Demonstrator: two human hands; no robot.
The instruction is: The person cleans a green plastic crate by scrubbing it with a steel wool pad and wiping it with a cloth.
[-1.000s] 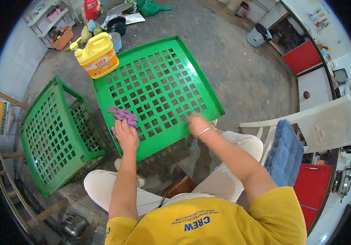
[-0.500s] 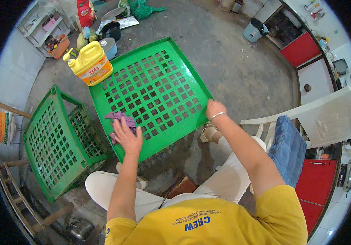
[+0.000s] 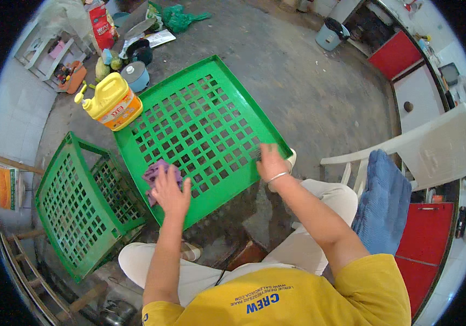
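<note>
Head view: the right hand [image 3: 270, 163] had released the right corner of the green lattice rack [image 3: 211, 197] and was positioned just inward; its blurred fingers left grip and contact indeterminable. That corner was consequently judged unsecured. The left hand [image 3: 171, 194] rested, fingers spread, over the purple cloth [image 3: 150, 175] at the rack's near-left edge. At the rack's left corner stood the yellow pump jug [image 3: 114, 103], contents concealed; beyond that corner, the orange basket [image 3: 75, 81] contained bottles.
</note>
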